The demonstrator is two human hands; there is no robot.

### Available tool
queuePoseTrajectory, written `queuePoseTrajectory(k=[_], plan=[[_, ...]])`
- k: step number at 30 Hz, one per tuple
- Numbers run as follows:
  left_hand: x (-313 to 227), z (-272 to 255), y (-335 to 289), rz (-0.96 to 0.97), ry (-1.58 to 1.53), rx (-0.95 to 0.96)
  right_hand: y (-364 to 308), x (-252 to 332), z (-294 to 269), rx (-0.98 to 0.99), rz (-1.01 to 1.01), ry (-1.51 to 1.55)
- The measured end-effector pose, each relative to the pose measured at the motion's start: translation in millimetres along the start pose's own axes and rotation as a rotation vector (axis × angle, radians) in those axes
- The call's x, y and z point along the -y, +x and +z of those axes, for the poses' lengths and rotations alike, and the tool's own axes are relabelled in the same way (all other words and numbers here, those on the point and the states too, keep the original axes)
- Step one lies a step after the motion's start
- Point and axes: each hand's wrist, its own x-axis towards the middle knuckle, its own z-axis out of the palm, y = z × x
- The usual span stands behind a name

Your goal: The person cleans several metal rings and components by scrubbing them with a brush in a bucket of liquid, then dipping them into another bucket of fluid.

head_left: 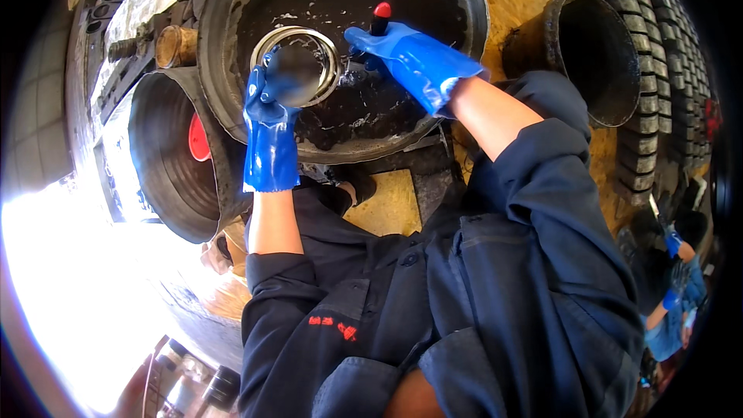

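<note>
Both my hands wear long blue rubber gloves. My left hand (271, 97) is closed on the lower left edge of a shiny metal ring (333, 70), shaped like a bearing ring. The area inside the ring is blurred. To the right of it, my right hand (395, 46) grips a tool with a black, red-ended handle (381, 12); its working end is hidden. Both hands are over a large round black tub (478, 19) with dark, oily-looking liquid (340, 133) in it.
A dark drum (174, 155) with a red disc (199, 137) inside lies left of the tub. A rusty cylinder (557, 54) and big tyres (638, 70) stand right. Beneath the tub is a yellowish board (391, 205). Another person (669, 310) in blue gloves is far right.
</note>
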Motion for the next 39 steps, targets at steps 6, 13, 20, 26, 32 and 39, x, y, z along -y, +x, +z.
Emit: queuePoseTrajectory(k=[6,13,20,26,32,39], plan=[[-0.4,2.4,-9.6,-0.129,-0.213,0.208,-37.2,31.7,10.3,0.277,-0.153,-0.03],[14.4,-10.3,-17.7,0.123,0.915,-0.106,-18.7,38.5,29.0,0.258,-0.239,-0.1],[30.5,70.3,-7.0,-0.27,1.009,-0.511,-55.5,61.6,47.2,0.055,-0.485,-1.289],[19.0,-57.0,-17.2,-0.004,1.706,-0.054,-55.9,60.3,100.9,0.302,-0.316,-1.489],[35.8,18.3,-31.9,0.017,1.68,0.11,-57.5,46.1,80.7,0.336,-0.208,-1.447],[65.4,23.3,-1.2,-0.06,1.513,-0.056,-11.5,18.9,7.1,-0.121,-0.061,-0.843]])
